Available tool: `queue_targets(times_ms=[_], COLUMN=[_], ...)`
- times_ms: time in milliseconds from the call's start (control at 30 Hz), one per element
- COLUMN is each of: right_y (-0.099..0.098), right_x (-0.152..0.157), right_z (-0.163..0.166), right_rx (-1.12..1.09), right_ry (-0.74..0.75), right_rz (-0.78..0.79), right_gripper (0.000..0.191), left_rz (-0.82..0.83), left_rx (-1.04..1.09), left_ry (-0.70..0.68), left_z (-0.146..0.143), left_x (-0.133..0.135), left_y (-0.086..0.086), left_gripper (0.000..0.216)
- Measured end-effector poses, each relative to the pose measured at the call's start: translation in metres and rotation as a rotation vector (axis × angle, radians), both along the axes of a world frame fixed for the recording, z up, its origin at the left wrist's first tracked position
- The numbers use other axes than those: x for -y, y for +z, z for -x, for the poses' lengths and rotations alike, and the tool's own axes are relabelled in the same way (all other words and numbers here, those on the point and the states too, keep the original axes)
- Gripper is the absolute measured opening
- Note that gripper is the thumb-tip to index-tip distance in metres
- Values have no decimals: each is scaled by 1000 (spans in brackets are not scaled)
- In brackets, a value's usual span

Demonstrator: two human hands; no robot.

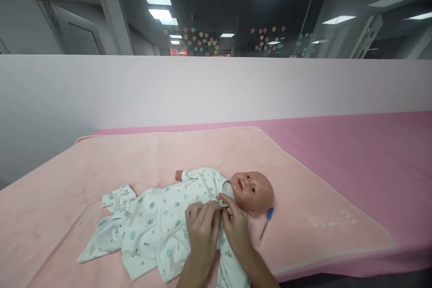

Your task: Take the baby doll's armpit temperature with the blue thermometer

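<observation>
A baby doll (254,191) lies on its back with its head to the right, dressed in a white printed baby outfit (184,198). At the neckline, my left hand (202,227) pinches the edge of the outfit. My right hand (237,225) grips the same cloth close beside it, fingertips nearly touching. What exactly sits between the fingers, a tie or a fastener, is hidden. One sleeve reaches past the doll's small hand (178,175) on the far side. The trouser legs (118,207) spread flat to the left. Near the doll's head rests a thermometer (266,225) with a blue end.
Under the doll spreads a peach blanket (303,189) on a pink-covered table (371,157). A low white wall (216,92) runs along the back, with dark glass and heart stickers (202,40) above it. The table's front edge shows at lower right.
</observation>
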State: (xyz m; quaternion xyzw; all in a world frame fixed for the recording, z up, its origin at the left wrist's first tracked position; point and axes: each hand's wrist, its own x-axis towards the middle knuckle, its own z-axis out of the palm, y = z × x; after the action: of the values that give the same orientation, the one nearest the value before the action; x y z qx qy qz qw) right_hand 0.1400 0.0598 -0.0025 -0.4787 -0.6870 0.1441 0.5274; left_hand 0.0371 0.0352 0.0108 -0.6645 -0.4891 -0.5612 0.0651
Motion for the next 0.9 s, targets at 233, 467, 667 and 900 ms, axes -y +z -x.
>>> queue_targets(times_ms=[233, 467, 667, 900], right_y=[-4, 1, 3, 5], right_x=[0, 1, 3, 17], right_z=[-1, -3, -3, -4], right_rx=[-16, 19, -43, -108], right_ry=[-74, -101, -93, -107], right_rz=[50, 69, 58, 38], right_gripper=[32, 32, 31, 28], left_rz=[17, 16, -26, -14], left_rx=[-2, -57, -62, -7], left_ry=[71, 90, 79, 211], left_z=[-1, -3, -7, 14], left_x=[-2, -3, 1, 16], left_y=[-7, -10, -4, -12], left_gripper=[14, 18, 14, 16])
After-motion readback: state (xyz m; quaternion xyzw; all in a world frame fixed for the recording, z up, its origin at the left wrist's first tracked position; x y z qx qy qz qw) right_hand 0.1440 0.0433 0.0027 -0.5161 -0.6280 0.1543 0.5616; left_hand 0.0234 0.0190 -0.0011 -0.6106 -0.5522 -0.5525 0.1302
